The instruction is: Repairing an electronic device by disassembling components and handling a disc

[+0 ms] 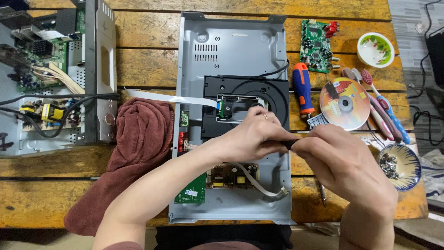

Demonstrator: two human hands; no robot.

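Currently my left hand and right hand both pinch a thin dark tool over the chassis. Cover's off, drive and boards still in, loose screws sit in the bowl.

Both bare forearms enter from six o'clock and converge toward the centre. The left hand curls, fingers closed, knuckles up, pointing to three o'clock. The right hand meets it from four o'clock, fingertips pinched together, touching the left.

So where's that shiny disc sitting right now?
In the head view the disc lies on the wooden table, right of the open grey player chassis, between the orange-handled screwdriver and the toothbrushes, just above the right hand.
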